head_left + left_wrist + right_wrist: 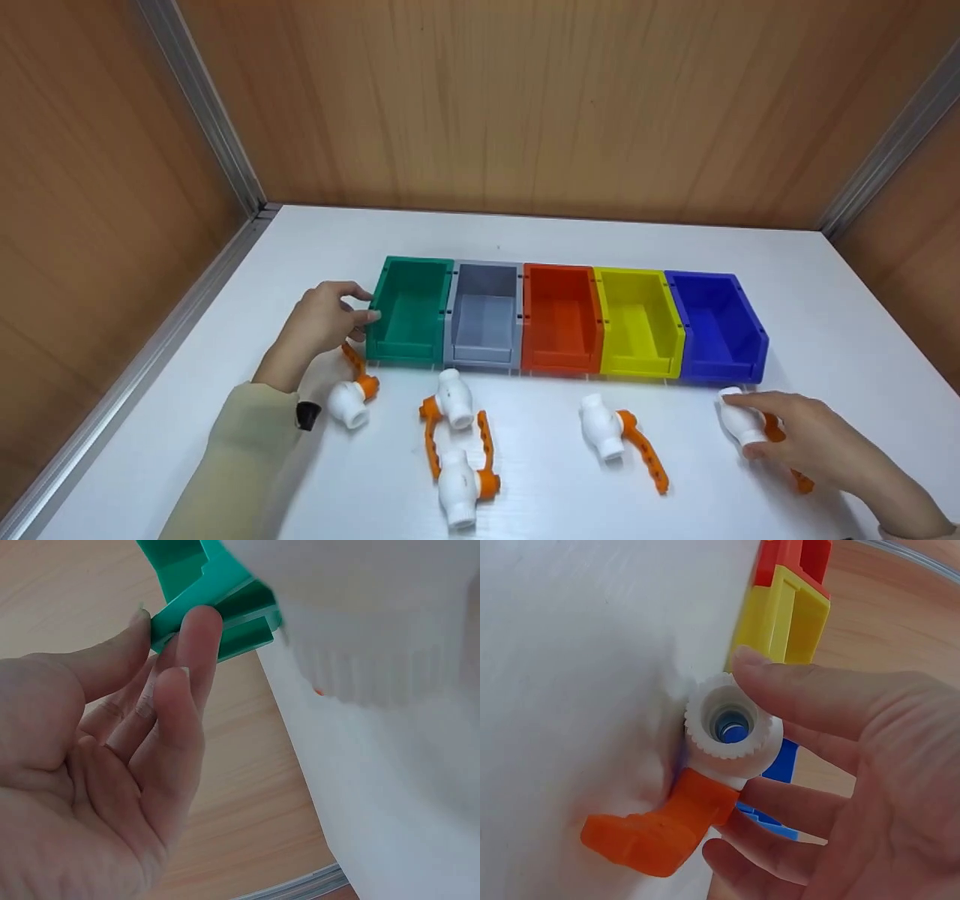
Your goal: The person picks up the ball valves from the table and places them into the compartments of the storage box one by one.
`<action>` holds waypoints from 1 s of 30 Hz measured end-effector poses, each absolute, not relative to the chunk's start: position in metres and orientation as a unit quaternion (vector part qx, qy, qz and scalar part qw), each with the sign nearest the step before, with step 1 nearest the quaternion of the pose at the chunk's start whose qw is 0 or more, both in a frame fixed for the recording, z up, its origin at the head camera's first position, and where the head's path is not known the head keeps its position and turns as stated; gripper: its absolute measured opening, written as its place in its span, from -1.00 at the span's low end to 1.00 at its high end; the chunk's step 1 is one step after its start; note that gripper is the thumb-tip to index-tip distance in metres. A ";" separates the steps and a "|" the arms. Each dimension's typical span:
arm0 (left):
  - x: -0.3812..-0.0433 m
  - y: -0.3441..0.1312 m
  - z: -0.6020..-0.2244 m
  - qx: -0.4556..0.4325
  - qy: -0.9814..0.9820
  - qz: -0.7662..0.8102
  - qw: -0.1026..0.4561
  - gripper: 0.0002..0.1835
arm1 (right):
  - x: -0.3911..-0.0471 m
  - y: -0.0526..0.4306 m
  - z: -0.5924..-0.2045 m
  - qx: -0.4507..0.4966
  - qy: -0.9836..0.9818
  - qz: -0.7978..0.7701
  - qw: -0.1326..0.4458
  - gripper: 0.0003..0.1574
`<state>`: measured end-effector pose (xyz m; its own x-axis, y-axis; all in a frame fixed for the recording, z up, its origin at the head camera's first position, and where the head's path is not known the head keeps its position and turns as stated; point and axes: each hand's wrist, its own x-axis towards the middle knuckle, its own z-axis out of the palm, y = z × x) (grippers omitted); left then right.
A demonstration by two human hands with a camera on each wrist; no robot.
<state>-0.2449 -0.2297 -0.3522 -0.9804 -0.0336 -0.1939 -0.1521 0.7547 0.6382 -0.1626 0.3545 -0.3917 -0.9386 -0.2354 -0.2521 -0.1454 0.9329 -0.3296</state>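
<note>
At the left end of the row, my left hand pinches the side edge of the green bin; in the left wrist view, thumb and fingertips meet at the green plastic. My right hand grips a white ball valve with an orange lever, in front of the blue bin. Its thumb lies at the toothed end of the valve in the right wrist view, while the orange lever sticks out below. Just below my left hand lies another ball valve.
Between the end bins stand a grey bin, a red bin and a yellow bin. More ball valves lie in front: one, a nearer one and one toward the right. Wooden panels enclose the white table.
</note>
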 end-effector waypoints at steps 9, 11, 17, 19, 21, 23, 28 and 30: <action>-0.242 -0.228 -0.355 -0.043 0.953 0.296 0.040 -0.52 | -0.163 0.354 -0.392 -0.089 0.972 -0.161 0.147 -0.06; -0.241 -0.227 -0.355 -0.040 0.957 0.285 0.029 -0.51 | -0.163 0.355 -0.392 -0.091 0.972 -0.163 0.142 -0.07; -0.242 -0.228 -0.355 -0.031 0.947 0.315 0.050 -0.51 | -0.163 0.359 -0.393 -0.085 0.970 -0.176 0.143 -0.07; -0.243 -0.228 -0.354 -0.018 0.948 0.312 0.053 -0.50 | -0.162 0.360 -0.392 -0.085 0.969 -0.182 0.142 -0.07; -0.243 -0.228 -0.354 -0.008 0.952 0.302 0.052 -0.51 | -0.161 0.361 -0.391 -0.085 0.968 -0.188 0.140 -0.08; -0.243 -0.228 -0.353 0.000 0.956 0.288 0.050 -0.51 | -0.161 0.361 -0.389 -0.083 0.967 -0.197 0.140 -0.08; -0.244 -0.229 -0.352 -0.003 0.957 0.283 0.061 -0.50 | -0.161 0.359 -0.383 -0.063 0.957 -0.242 0.145 -0.04; -0.243 -0.229 -0.352 -0.008 0.957 0.284 0.063 -0.50 | -0.160 0.358 -0.381 -0.065 0.952 -0.268 0.135 -0.04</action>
<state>-0.2432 -0.2292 -0.3525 -0.9919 0.0215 -0.1251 -0.0502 0.8387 0.5422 -0.1599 0.3580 -0.3812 -0.9550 -0.1965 -0.2221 -0.0516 0.8477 -0.5279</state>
